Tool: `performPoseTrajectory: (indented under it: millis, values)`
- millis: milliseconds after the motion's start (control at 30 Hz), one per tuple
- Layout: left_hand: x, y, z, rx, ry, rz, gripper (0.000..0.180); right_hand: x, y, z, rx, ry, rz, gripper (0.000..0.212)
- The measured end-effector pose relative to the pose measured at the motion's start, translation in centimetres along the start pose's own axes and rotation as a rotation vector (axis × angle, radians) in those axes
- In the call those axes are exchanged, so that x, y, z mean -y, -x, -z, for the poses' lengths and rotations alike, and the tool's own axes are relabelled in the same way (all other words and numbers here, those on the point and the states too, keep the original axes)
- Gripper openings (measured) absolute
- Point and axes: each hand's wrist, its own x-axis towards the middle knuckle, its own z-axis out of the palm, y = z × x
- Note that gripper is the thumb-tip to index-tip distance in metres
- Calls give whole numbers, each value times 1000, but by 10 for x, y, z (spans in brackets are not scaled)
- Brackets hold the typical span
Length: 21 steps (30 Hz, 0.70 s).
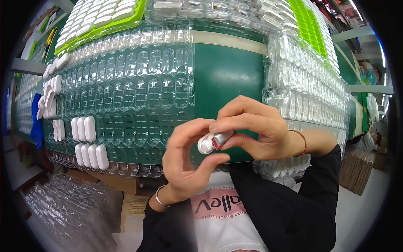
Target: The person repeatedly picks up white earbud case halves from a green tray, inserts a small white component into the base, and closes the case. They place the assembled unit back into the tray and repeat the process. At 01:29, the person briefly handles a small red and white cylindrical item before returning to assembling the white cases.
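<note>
In front of my chest, both hands are at a small white oblong case (204, 145) with a rounded end turned to the left. A silvery part with a red edge (216, 142) shows at its middle; whether it is inside or against the case, I cannot tell. My right hand (256, 130) pinches the right end between thumb and fingers. My left hand (184, 155) curls around the rounded end, index finger at its upper side and thumb apart below. Similar white cases (84, 129) stand in short rows in the clear plastic tray (138, 122) on the left.
Under the trays lies a green tabletop (226, 71). Stacked clear trays (306, 92) stand on the right. White pieces fill a lime-green tray (140, 12) at the far left; another lime-green tray (308, 27) is at the far right. A blue item (37, 126) hangs at the left edge.
</note>
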Motion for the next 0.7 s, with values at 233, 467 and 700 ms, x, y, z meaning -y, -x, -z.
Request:
performPoseTrajectory:
  millis: [233, 467, 700]
  values:
    - [8, 5, 9, 112, -235, -136, 37, 7, -9, 7, 59, 93, 72, 31]
    - [6, 6, 2, 128, -252, -147, 34, 4, 3, 1, 15, -100, -62, 26]
    - [14, 12, -9, 13, -19, -81, 30, 8, 2, 0, -67, -24, 6, 26]
